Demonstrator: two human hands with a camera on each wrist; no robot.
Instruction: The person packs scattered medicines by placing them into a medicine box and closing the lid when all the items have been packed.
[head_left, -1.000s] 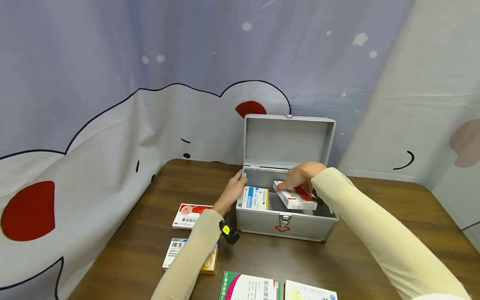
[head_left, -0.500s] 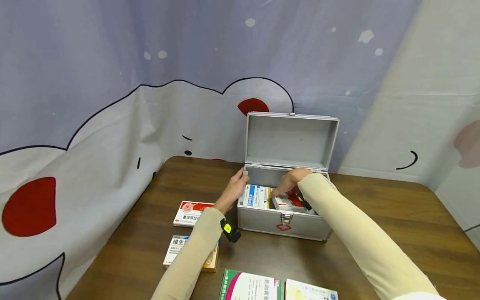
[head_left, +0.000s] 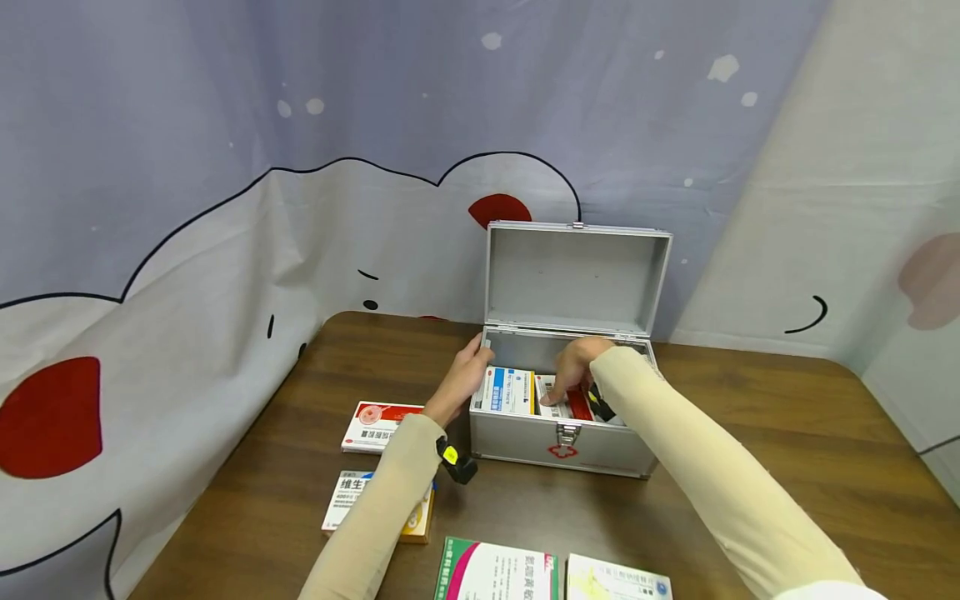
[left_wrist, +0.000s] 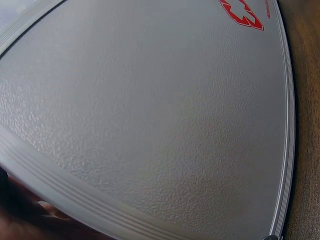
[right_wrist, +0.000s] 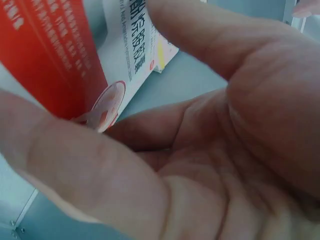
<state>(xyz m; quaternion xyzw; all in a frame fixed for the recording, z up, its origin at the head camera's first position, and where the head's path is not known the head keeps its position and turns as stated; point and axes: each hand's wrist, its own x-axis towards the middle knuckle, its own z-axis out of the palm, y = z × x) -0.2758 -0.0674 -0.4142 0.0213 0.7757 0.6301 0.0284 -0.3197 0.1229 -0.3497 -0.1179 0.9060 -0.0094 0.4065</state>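
An aluminium first-aid case (head_left: 517, 440) with a red cross stands with its lid raised. My left hand (head_left: 461, 379) grips the case's left wall, thumb over the rim. The case's textured front panel (left_wrist: 165, 110) fills most of the left wrist view. Inside the case, my right hand (head_left: 576, 365) holds a red-and-white medicine box (head_left: 580, 405), partly hidden under the hand and sleeve. In the right wrist view, thumb and fingers lie about this medicine box (right_wrist: 55, 55). Left of it in the case sits a white-and-blue medicine box (head_left: 507, 390) with a yellow edge.
Left of the case on the wooden table (head_left: 735, 400) lies a red-and-white box (head_left: 375, 427). A vitamin box (head_left: 347, 500) is partly covered by the left sleeve. A green-and-white box (head_left: 495, 575) and a white-and-yellow box (head_left: 618, 579) lie at the front. A patterned curtain (head_left: 375, 100) hangs behind.
My right hand has lowered the red-and-white medicine box into the case and shifted it left, beside the white-and-blue box. My left hand has stayed on the case wall.
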